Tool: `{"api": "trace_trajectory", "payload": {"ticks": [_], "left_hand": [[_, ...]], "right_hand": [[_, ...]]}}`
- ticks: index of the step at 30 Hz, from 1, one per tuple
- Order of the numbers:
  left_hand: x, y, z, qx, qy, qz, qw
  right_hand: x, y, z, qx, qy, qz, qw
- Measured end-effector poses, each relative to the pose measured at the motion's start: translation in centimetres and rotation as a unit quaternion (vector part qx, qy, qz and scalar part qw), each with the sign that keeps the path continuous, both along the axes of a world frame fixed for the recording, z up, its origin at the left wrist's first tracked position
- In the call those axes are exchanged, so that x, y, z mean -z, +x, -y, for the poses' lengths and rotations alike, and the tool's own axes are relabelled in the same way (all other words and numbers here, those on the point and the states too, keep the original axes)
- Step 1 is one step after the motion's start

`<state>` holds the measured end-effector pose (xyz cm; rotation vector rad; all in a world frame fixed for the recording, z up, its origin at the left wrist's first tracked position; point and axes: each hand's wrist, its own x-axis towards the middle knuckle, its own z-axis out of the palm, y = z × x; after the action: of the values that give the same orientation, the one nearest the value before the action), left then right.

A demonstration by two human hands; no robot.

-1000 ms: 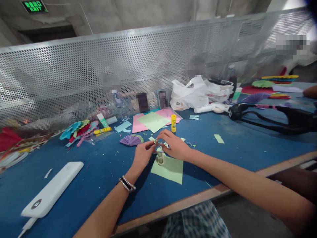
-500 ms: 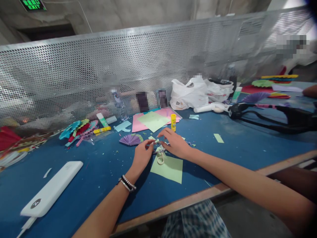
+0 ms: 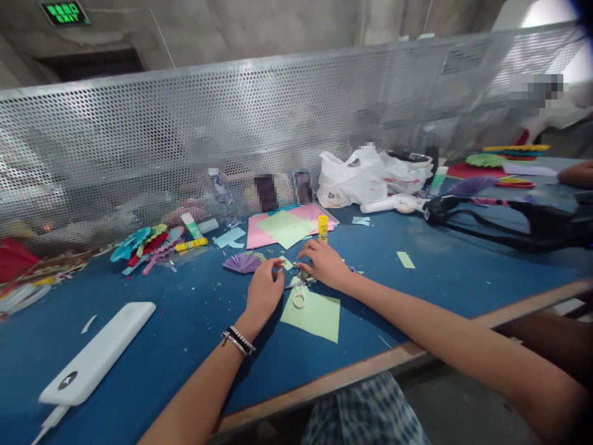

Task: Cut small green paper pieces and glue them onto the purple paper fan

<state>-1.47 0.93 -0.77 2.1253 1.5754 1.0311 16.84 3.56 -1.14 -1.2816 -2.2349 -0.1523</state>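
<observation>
My left hand (image 3: pixel 266 284) hovers beside the small scissors, with its thumb and fingers a little apart and nothing visible between them. Across from it, my right hand (image 3: pixel 324 264) bends over small paper scraps, fingers loosely curved and separated; I see nothing held in it. The scissors (image 3: pixel 299 300) have white handle loops and lie partly on a light green paper sheet (image 3: pixel 317 318). Part of them is hidden by the right hand. A purple pleated paper fan (image 3: pixel 242 262) with a green edge lies left of my left hand. Just behind my right hand stands a yellow glue stick (image 3: pixel 323 227).
Pink and green paper sheets (image 3: pixel 285 228) lie farther back, near a water bottle (image 3: pixel 223 196). White plastic bags (image 3: pixel 354 179) and a black strap (image 3: pixel 482 232) are at right. A white power bank (image 3: pixel 99 352) lies front left. A perforated metal screen (image 3: pixel 176 130) bounds the table.
My hands have drawn apart slightly, and the small green scraps that were between the fingertips are no longer there. More of the scissors shows. The view has shifted slightly.
</observation>
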Motion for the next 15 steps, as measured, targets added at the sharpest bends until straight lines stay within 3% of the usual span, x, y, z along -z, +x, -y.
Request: {"api": "trace_trajectory", "payload": {"ticks": [9, 15], "left_hand": [[0.09, 0.23, 0.00, 0.004, -0.002, -0.013, 1.000], [0.02, 0.08, -0.26, -0.008, -0.011, 0.007, 1.000]], "right_hand": [[0.43, -0.46, -0.31, 0.004, 0.025, 0.037, 0.999], [0.34, -0.37, -0.44, -0.021, 0.025, -0.043, 0.999]]}}
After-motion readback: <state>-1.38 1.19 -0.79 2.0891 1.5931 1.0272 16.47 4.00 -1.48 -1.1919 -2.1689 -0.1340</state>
